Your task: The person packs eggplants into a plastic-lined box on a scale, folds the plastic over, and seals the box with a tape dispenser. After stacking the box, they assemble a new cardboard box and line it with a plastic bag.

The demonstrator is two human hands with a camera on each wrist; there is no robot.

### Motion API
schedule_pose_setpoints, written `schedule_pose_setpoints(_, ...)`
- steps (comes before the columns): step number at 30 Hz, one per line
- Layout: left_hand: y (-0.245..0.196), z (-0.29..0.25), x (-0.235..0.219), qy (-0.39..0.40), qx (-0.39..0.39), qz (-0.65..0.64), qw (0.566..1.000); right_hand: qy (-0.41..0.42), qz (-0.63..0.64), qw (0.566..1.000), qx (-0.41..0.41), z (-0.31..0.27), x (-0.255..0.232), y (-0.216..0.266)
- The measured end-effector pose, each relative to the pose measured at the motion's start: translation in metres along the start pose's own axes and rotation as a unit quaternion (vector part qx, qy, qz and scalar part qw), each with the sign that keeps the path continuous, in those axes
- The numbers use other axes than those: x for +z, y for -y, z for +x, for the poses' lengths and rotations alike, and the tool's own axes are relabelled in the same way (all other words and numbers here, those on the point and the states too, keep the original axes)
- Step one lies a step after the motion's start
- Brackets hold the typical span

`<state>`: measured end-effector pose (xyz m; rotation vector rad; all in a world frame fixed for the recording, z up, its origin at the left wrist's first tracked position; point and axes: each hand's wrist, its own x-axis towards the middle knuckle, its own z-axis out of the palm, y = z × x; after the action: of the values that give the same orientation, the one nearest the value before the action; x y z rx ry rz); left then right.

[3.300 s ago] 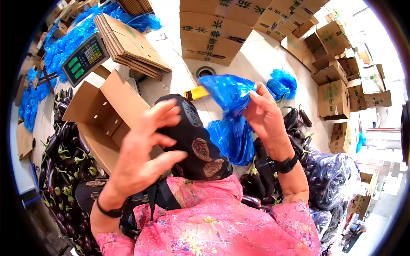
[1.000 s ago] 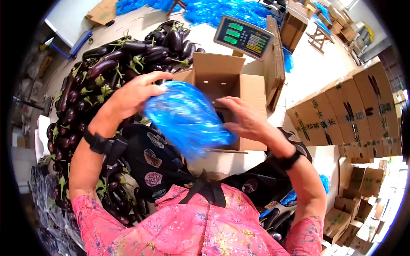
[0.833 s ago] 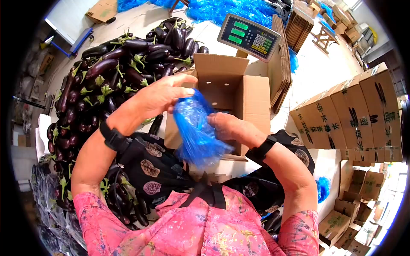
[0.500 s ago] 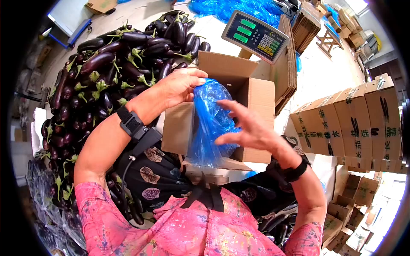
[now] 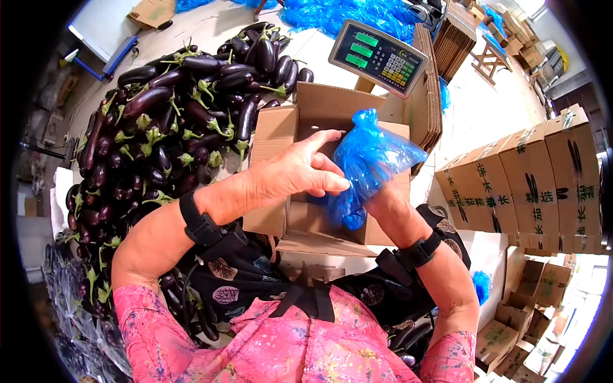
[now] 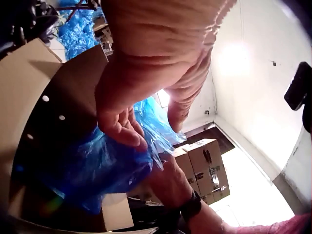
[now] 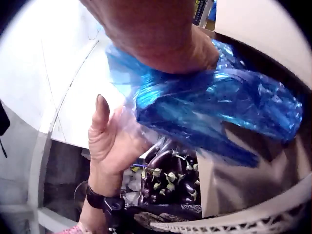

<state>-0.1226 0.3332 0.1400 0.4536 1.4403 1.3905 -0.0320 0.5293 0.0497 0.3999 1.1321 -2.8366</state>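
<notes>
A thin blue plastic bag (image 5: 373, 150) hangs over an open cardboard box (image 5: 271, 137). My right hand (image 5: 385, 199) is pushed into the bag, so its fingers are hidden by the film. In the right wrist view the bag (image 7: 195, 100) drapes round that hand and sags toward the box. My left hand (image 5: 290, 173) is beside the bag, with index finger extended and thumb apart from the other fingers. The left wrist view has the fingers of the left hand (image 6: 151, 63) right at the bag's gathered edge, thumb held away.
A large heap of eggplants (image 5: 153, 134) lies left of the box. Behind the box stands a scale display (image 5: 378, 59), with flattened cartons (image 5: 424, 96) beside it. Stacked printed cartons (image 5: 523, 182) are at right. More blue film (image 5: 348, 16) lies at the back.
The person has turned from the right side toward the box. Since half a second ago, the left hand has released the bag's top edge and the right hand has gone into the bag.
</notes>
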Motion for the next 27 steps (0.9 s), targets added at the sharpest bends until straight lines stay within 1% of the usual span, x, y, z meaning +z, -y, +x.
schedule_pose_setpoints(2, 0.005, 0.003, 0.003, -0.019, 0.039, 0.063, 0.997, -0.02, -0.008, 1.0, 0.014, -0.005, 0.01, -0.003)
schedule_pose_setpoints(3, 0.007, 0.003, 0.007, -0.05, 0.043, 0.09, 0.994, -0.029, -0.022, 0.999, 0.016, -0.01, 0.016, -0.005)
schedule_pose_setpoints(5, 0.012, 0.003, 0.022, -0.082, 0.099, 0.2, 0.971, 0.014, -0.037, 0.999, 0.015, -0.02, 0.03, -0.003)
schedule_pose_setpoints(6, 0.015, 0.002, 0.03, -0.099, 0.126, 0.255, 0.954, 0.035, -0.094, 0.994, -0.032, -0.019, 0.02, -0.014)
schedule_pose_setpoints(7, 0.017, 0.0, 0.039, -0.139, 0.171, 0.288, 0.932, 0.049, -0.149, 0.984, -0.082, -0.018, 0.01, -0.025)
schedule_pose_setpoints(8, 0.02, 0.004, 0.037, -0.138, 0.157, 0.267, 0.941, 0.027, -0.13, 0.991, -0.034, -0.011, 0.004, -0.027)
schedule_pose_setpoints(10, 0.029, 0.019, 0.027, -0.134, 0.128, 0.224, 0.957, 0.01, -0.057, 0.998, -0.015, -0.008, -0.009, -0.041)
schedule_pose_setpoints(11, 0.022, 0.02, 0.021, -0.167, 0.185, 0.252, 0.935, -0.034, -0.112, 0.993, 0.007, -0.009, -0.001, -0.031)
schedule_pose_setpoints(12, 0.017, 0.02, 0.009, -0.145, 0.144, 0.212, 0.956, -0.036, -0.145, 0.989, -0.02, -0.005, -0.018, -0.038)
schedule_pose_setpoints(13, 0.014, 0.018, 0.001, -0.156, 0.106, 0.127, 0.974, -0.038, -0.179, 0.982, -0.048, 0.003, -0.048, -0.051)
schedule_pose_setpoints(14, 0.011, 0.016, -0.005, -0.166, 0.066, 0.042, 0.983, -0.036, -0.161, 0.986, 0.019, -0.004, -0.029, -0.025)
schedule_pose_setpoints(15, 0.007, 0.012, -0.009, -0.159, 0.079, -0.023, 0.984, -0.036, -0.144, 0.985, 0.086, -0.011, -0.008, 0.001)
schedule_pose_setpoints(17, -0.002, 0.005, -0.017, -0.148, 0.105, -0.152, 0.972, -0.006, -0.258, 0.965, 0.04, -0.023, -0.008, 0.01)
schedule_pose_setpoints(18, -0.005, 0.006, -0.02, -0.15, 0.128, -0.18, 0.964, 0.011, -0.314, 0.949, 0.016, -0.027, -0.011, 0.013)
schedule_pose_setpoints(19, -0.006, 0.007, -0.024, -0.153, 0.151, -0.207, 0.954, 0.052, -0.45, 0.89, -0.051, -0.024, -0.028, 0.006)
schedule_pose_setpoints(20, -0.006, 0.009, -0.029, -0.154, 0.174, -0.236, 0.943, 0.062, -0.544, 0.836, -0.043, -0.026, -0.029, 0.004)
schedule_pose_setpoints(21, -0.004, 0.013, -0.038, -0.156, 0.173, -0.228, 0.945, 0.071, -0.632, 0.771, -0.035, -0.028, -0.03, 0.003)
schedule_pose_setpoints(22, -0.004, 0.015, -0.044, -0.174, 0.177, -0.198, 0.948, 0.079, -0.713, 0.696, -0.026, -0.028, -0.03, 0.003)
schedule_pose_setpoints(23, -0.004, 0.017, -0.048, -0.192, 0.18, -0.168, 0.95, 0.087, -0.745, 0.661, 0.038, -0.037, -0.001, 0.019)
schedule_pose_setpoints(24, -0.003, 0.018, -0.052, -0.209, 0.184, -0.138, 0.95, 0.066, -0.706, 0.705, 0.025, -0.041, 0.003, 0.025)
schedule_pose_setpoints(25, 0.0, 0.018, -0.056, -0.205, 0.2, -0.1, 0.953, 0.044, -0.665, 0.745, 0.012, -0.046, 0.004, 0.029)
schedule_pose_setpoints(26, 0.001, 0.017, -0.059, -0.209, 0.186, -0.088, 0.956, 0.023, -0.621, 0.784, -0.002, -0.05, 0.013, 0.036)
schedule_pose_setpoints(27, 0.002, 0.016, -0.061, -0.212, 0.171, -0.076, 0.959, 0.017, -0.488, 0.872, 0.042, -0.053, 0.026, 0.052)
